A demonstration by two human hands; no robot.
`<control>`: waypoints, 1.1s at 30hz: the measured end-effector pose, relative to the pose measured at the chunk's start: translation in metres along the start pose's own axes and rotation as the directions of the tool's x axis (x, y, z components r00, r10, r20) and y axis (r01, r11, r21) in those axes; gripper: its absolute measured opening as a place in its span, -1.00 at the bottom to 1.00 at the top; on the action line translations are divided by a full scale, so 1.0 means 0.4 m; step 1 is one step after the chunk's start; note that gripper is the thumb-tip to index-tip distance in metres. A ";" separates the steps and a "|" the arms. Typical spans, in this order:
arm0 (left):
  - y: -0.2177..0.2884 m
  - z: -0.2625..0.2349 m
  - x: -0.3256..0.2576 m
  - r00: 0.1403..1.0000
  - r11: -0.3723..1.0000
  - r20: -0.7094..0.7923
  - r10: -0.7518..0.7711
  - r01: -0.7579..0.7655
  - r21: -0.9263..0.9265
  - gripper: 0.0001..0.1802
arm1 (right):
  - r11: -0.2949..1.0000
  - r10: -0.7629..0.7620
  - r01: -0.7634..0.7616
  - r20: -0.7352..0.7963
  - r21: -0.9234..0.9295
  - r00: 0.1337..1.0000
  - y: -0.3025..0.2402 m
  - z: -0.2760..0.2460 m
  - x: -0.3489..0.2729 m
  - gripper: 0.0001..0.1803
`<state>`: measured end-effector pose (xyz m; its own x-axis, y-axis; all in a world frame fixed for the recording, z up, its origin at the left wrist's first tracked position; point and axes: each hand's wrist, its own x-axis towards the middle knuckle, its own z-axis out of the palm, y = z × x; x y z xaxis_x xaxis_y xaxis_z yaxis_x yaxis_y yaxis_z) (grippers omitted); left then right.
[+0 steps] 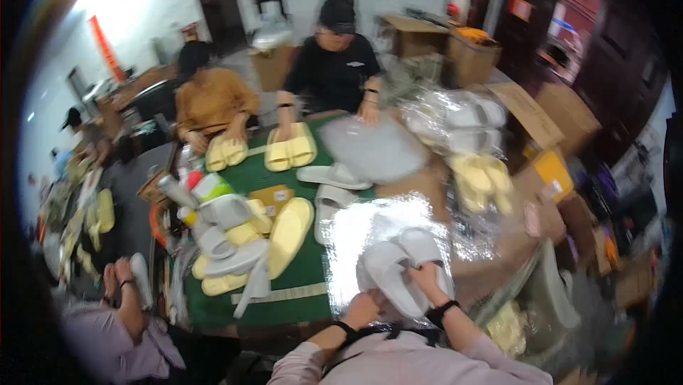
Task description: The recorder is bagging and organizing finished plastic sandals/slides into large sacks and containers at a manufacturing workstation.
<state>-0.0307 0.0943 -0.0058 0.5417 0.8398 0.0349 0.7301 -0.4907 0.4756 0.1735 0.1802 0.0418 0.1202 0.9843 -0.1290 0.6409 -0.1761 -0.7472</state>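
Observation:
A pair of pale grey slide slippers [388, 271] is over a shiny clear plastic bag [346, 246] at the table's near edge. My right hand [425, 280] is closed on the slippers, its fingers at their inner side. Just left of their lower end, my left hand [364, 308] is at the bag's near edge with its fingers curled in. What those fingers hold is blurred and partly hidden. Beyond the bag lie loose grey slippers [333, 203] and a large yellow slipper [290, 237].
Yellow and grey slippers are heaped on the green mat [295, 314] at left. Two people across the table handle yellow pairs [290, 149]. Bagged slippers [473, 125] lie at right, beside cardboard boxes [565, 118]. Another person's hands [121, 275] are at lower left.

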 end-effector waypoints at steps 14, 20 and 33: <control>-0.003 0.197 -0.038 0.996 0.975 -0.058 -0.071 0.057 -0.217 -0.28 | 0.886 -0.202 0.205 0.053 -0.416 0.978 0.110 0.048 0.036 -0.53; -0.010 0.288 -0.057 0.978 0.960 -0.053 -0.202 0.187 -0.209 -0.09 | 0.923 -0.202 0.248 0.178 -0.295 0.963 0.137 0.070 0.128 -0.58; 0.058 0.198 -0.076 0.992 0.967 -0.124 -0.014 0.045 0.252 -0.47 | 0.899 -0.018 0.008 0.021 0.438 1.000 0.413 0.086 0.294 -0.67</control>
<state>0.0025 0.0390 -0.0656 0.4758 0.8688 0.1371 0.8350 -0.4951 0.2400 0.2675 0.2673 -0.1191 0.0927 0.9874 -0.1285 0.2453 -0.1477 -0.9581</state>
